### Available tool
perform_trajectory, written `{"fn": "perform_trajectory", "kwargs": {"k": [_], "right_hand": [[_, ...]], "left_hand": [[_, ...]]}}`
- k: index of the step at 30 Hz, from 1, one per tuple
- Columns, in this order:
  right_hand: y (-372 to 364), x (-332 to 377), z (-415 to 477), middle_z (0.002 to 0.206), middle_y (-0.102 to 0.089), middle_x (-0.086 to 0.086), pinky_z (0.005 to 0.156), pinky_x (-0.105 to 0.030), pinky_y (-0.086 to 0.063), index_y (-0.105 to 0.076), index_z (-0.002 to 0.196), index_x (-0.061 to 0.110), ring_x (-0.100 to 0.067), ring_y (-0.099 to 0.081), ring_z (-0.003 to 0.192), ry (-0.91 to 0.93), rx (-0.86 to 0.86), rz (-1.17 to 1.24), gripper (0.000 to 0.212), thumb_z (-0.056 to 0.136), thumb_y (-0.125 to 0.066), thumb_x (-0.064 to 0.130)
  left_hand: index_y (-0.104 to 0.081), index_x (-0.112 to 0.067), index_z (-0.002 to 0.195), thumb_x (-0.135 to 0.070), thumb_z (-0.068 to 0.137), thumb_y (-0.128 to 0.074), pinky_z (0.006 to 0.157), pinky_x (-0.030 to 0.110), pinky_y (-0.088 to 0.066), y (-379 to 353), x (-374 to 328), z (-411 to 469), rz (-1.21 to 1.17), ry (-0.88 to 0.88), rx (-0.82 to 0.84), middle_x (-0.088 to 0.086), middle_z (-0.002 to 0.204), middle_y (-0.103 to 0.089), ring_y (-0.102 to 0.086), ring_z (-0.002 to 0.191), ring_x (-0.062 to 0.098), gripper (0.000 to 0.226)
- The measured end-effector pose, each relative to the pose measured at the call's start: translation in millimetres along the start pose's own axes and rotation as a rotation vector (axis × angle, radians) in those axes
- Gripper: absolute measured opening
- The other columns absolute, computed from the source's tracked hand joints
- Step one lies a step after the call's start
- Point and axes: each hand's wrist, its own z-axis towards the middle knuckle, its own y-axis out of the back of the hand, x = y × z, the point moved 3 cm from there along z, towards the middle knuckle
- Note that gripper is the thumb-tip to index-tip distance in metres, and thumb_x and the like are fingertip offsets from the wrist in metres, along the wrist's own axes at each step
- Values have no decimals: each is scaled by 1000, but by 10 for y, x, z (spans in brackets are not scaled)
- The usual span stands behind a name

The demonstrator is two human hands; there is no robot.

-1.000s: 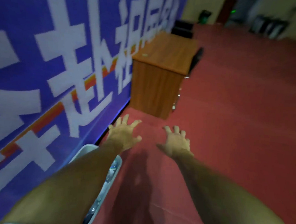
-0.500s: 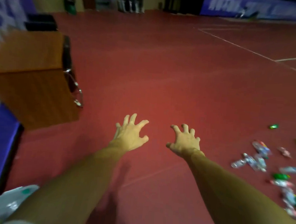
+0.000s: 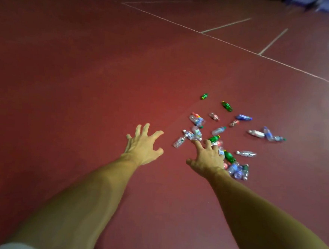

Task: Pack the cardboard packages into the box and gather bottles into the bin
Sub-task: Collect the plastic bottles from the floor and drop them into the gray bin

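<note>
Several plastic bottles lie scattered on the red floor ahead and to the right: clear ones [image 3: 218, 130], green ones [image 3: 227, 106] and a blue-labelled one [image 3: 243, 117]. My left hand [image 3: 143, 145] reaches forward with fingers spread, holding nothing, left of the pile. My right hand [image 3: 208, 159] is stretched out with spread fingers in front of the nearest bottles and covers some of them. It holds nothing. No bin, box or cardboard package is in view.
The red sports floor [image 3: 75, 79] stretches wide to the left and ahead. White court lines [image 3: 231, 44] run across the far right. Dark blurred shapes sit along the top edge.
The view has swung right, away from the blue banner, the wooden desk and the white bin. The bottle pile has moved from the right edge toward the centre. Both hands stay spread and hold nothing.
</note>
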Motion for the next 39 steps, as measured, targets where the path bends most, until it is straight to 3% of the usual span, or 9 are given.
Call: {"fn": "perform_trajectory", "kwargs": {"k": [9,17,21,32,39], "right_hand": [[274,-1694,902,150,-31,-6,102,-52,-38,-31,149,37,-37,-34,133,-206,-45,59,71,87,-62,50],[485,-2794,1700,152,-30,-5,100,-54,-39,-28,150,39,-36,-35,133,-351,-75,117,71,90,-54,65],[604,-3393,2020,153,-29,-7,100,-53,-39,-26,151,38,-36,-34,133,-390,-63,128,71,90,-58,53],[946,-5130,3165,153,-28,-8,103,-54,-39,-22,153,36,-36,-34,133,-320,-16,108,74,90,-59,49],[998,-5793,4104,153,-27,-10,103,-55,-38,-21,153,36,-37,-32,134,-237,50,64,73,91,-56,51]], "left_hand": [[-26,-45,150,-49,89,-55,114,65,-17,-578,-1568,1516,31,-236,93,9,165,-4,0,151,35,68],[-29,-45,149,-49,88,-54,112,60,-20,-736,-2759,2633,83,-382,121,9,164,-7,-4,150,33,65],[-28,-45,149,-54,90,-52,112,62,-19,-927,-3380,3071,109,-432,145,10,164,-6,-3,150,34,64],[-27,-45,150,-50,90,-53,113,63,-19,-1308,-4984,4258,83,-340,149,10,164,-7,-4,150,33,65],[-26,-44,151,-48,89,-54,116,59,-22,-1473,-5718,5127,52,-307,144,11,164,-8,-7,151,31,68]]}}
